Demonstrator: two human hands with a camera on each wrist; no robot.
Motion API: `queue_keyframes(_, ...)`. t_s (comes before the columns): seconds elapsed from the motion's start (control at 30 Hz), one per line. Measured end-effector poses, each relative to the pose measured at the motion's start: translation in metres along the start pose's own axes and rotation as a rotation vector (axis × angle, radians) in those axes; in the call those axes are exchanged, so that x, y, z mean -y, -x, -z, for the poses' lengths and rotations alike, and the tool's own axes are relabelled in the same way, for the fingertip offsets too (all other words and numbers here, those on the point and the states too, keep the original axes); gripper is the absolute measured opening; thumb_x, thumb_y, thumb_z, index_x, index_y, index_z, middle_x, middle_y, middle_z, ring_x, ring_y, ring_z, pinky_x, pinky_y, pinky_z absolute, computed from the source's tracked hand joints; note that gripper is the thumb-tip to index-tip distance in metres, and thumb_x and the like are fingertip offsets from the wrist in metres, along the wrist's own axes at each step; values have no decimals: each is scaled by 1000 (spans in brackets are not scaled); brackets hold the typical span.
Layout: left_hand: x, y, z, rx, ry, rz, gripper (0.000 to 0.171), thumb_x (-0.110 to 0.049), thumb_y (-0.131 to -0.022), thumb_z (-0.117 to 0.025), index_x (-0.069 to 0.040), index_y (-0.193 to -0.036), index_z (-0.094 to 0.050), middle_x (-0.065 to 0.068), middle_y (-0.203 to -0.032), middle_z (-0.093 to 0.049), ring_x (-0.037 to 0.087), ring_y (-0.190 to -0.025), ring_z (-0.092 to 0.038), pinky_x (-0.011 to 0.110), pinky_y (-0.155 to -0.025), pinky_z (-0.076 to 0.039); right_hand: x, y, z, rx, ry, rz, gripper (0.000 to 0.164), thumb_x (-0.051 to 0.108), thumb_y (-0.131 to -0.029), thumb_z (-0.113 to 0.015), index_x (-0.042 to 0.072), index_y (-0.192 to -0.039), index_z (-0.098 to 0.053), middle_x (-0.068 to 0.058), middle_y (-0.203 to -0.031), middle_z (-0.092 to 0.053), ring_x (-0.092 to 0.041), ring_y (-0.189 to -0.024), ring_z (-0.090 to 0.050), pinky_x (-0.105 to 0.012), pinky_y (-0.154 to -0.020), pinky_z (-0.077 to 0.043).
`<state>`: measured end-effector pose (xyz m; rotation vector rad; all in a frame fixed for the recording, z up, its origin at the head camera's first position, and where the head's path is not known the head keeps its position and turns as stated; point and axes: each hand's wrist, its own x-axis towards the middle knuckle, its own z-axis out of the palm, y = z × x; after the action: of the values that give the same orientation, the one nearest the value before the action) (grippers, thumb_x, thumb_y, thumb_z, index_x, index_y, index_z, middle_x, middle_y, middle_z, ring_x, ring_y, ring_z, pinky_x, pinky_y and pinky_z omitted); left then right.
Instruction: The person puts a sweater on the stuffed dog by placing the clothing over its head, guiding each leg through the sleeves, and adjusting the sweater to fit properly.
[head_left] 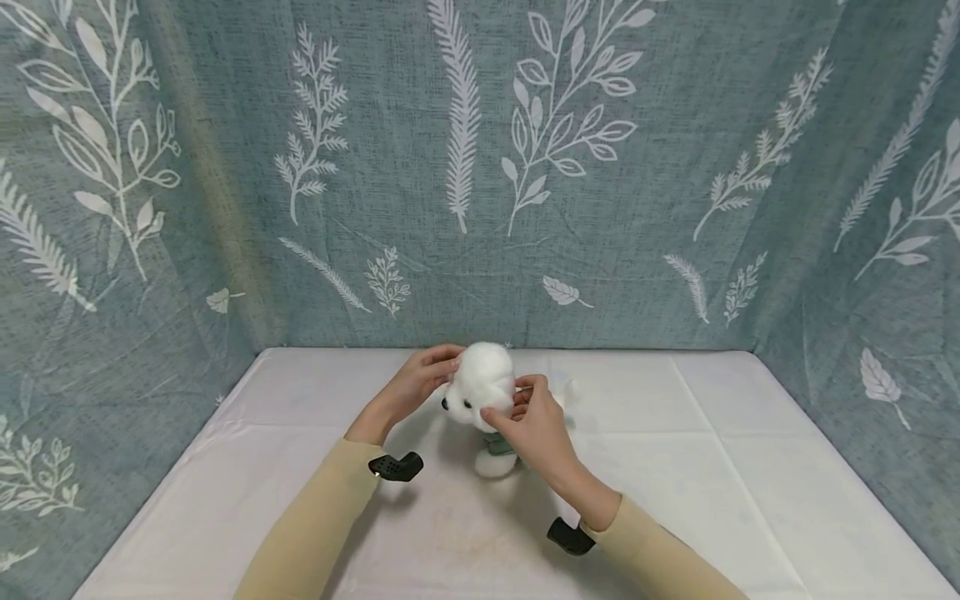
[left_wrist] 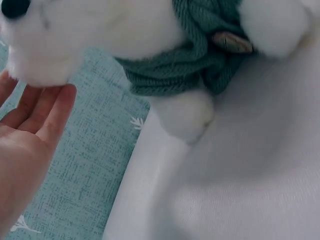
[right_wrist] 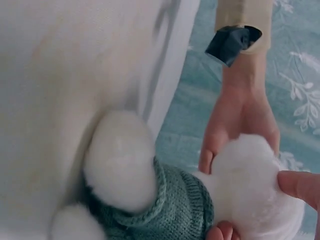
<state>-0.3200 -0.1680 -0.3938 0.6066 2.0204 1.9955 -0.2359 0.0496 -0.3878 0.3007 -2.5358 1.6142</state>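
Note:
A fluffy white plush toy (head_left: 486, 375) with a black nose and dark eyes stands on the white-covered table, its face turned to the left. It wears a green knitted sweater (left_wrist: 170, 70); a round white paw (right_wrist: 122, 160) shows below the knit. My left hand (head_left: 411, 390) touches the far left side of the toy's head, and its fingers (left_wrist: 55, 112) lie fairly straight against the fur at the muzzle. On the near right side, my right hand (head_left: 542, 429) holds the head between thumb and fingers. Part of the toy's body is hidden behind that hand.
A white cloth (head_left: 675, 467) with fold lines covers the table. Blue-green curtains (head_left: 405, 167) with white leaf prints hang behind it and along both sides. A black wrist device (head_left: 396, 467) sits at each beige sleeve cuff.

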Motion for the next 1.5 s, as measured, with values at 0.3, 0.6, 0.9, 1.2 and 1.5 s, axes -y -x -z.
queue_keyframes(0.3, 4, 9, -3, 2, -121, -49, 32, -16, -90, -66, -7, -120, -60, -1, -114, -63, 14, -105, -61, 41, -92, -49, -21, -4, 26, -8, 16, 14, 44, 26, -87, -69, 7, -124, -54, -11, -111, -63, -24, -103, -61, -36, -84, -53)
queue_keyframes(0.6, 4, 15, -17, -23, -143, -67, 39, -15, -84, -72, -6, -119, -59, 1, -110, -64, 18, -102, -62, 37, -86, -53, -36, -15, 45, 83, -59, -37, 46, 25, -90, -66, 7, -130, -54, -14, -123, -60, -30, -115, -58, -41, -93, -50)
queue_keyframes(0.9, 1, 16, -38, -105, -198, -82, 40, -20, -82, -76, -8, -118, -62, 10, -113, -65, 21, -102, -63, 35, -85, -54, -38, -31, 69, 198, -17, -52, 45, 21, -94, -60, 4, -135, -50, -18, -130, -56, -34, -123, -52, -45, -99, -46)
queue_keyframes(1.2, 3, 16, -50, -185, -229, -61, 39, -17, -83, -74, -8, -119, -62, 12, -115, -64, 22, -102, -63, 32, -85, -54, -44, -41, 78, 255, -41, -47, 45, 18, -95, -58, 3, -136, -48, -20, -135, -52, -35, -127, -48, -46, -100, -45)
queue_keyframes(1.5, -22, 29, -56, -166, -225, -62, 38, -13, -85, -72, -2, -120, -61, 17, -116, -63, 30, -105, -62, 32, -85, -54, -44, -40, 75, 233, -39, -61, 44, 20, -95, -58, 5, -136, -49, -19, -134, -53, -34, -127, -49, -47, -101, -44)
